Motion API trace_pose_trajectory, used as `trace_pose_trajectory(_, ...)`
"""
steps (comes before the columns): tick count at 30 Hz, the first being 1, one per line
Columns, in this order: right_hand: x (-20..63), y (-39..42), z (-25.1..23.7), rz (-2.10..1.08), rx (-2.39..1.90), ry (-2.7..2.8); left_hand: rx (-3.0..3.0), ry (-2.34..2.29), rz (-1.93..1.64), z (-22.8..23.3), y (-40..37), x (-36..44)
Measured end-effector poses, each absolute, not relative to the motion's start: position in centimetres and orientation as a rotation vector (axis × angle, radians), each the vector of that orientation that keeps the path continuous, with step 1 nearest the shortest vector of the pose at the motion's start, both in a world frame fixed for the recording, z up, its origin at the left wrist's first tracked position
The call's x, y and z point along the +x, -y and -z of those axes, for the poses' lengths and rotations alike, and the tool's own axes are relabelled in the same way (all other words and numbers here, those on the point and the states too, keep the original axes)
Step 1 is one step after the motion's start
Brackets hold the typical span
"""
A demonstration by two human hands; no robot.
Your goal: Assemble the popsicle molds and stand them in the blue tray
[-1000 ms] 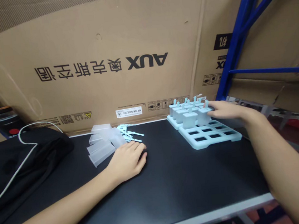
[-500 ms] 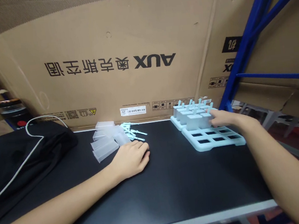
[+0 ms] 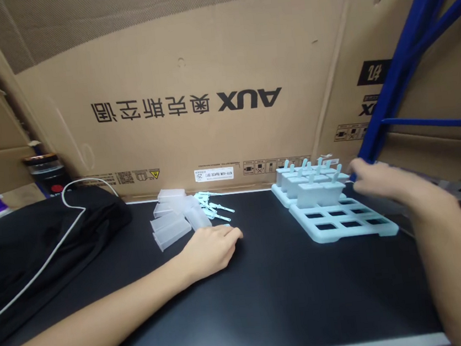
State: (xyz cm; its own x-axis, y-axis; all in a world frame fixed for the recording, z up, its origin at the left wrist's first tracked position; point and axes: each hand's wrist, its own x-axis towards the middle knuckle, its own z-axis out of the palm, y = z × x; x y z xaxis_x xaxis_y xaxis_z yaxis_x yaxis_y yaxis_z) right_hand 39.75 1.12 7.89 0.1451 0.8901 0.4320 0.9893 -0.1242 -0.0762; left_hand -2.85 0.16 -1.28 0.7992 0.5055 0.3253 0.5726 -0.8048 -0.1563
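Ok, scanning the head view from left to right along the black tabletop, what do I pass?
Black fabric bundle with a white cord → clear plastic mould cups → pale blue plastic sticks → left hand → pale blue slotted mould tray → right hand.

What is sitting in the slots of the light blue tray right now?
The light blue tray holds two molds with sticks in its far row; the six nearer slots show as dark openings. The right hand hovers beside it. Mold contents cannot be seen.

Warehouse packing bench, big cardboard cartons (image 3: 187, 89), blue racking (image 3: 401, 64), black worktop (image 3: 290, 294)
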Motion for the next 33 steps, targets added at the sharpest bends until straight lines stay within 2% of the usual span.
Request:
trace_pose_trajectory(3, 34.1, 0.4, -9.4, 0.761, -1.978, 1.579, -2.672, 0.964, 0.435, 1.3, -0.2, -2.8)
trace_pose_trajectory(7, 23.5, 0.8, -6.0, 0.338, -1.472, 2.152, -2.667, 1.004, 0.412, 1.3, -0.4, -2.8)
trace_pose_trajectory(11, 17.2, 0.7, -0.7, 0.124, -1.139, 2.521, -2.534, 0.975, 0.535, 1.0, -1.3, -3.2)
trace_pose_trajectory(14, 16.6, 0.4, 0.7, 0.114, -1.054, 2.645, -2.382, 1.084, 0.52, 1.0, -2.3, -4.1)
trace_pose_trajectory(19, 18.7, -0.1, -0.2, 0.046, -1.168, 2.655, -2.353, 1.262, 0.367, 1.4, -2.9, -5.0)
trace_pose_trajectory(25, 20.6, -0.7, -0.7, -0.119, -1.242, 2.636, -2.575, 1.122, 0.355, 1.2, -2.0, -4.1)
trace_pose_trajectory(30, 20.7, -0.8, -1.0, -0.122, -1.248, 2.593, -2.757, 0.866, 0.39, 0.8, -1.2, -3.6)
trace_pose_trajectory(33, 20.7, -0.9, -0.9, -0.155, -1.254, 2.527, -2.793, 0.895, 0.473, 1.0, -1.3, -3.7)
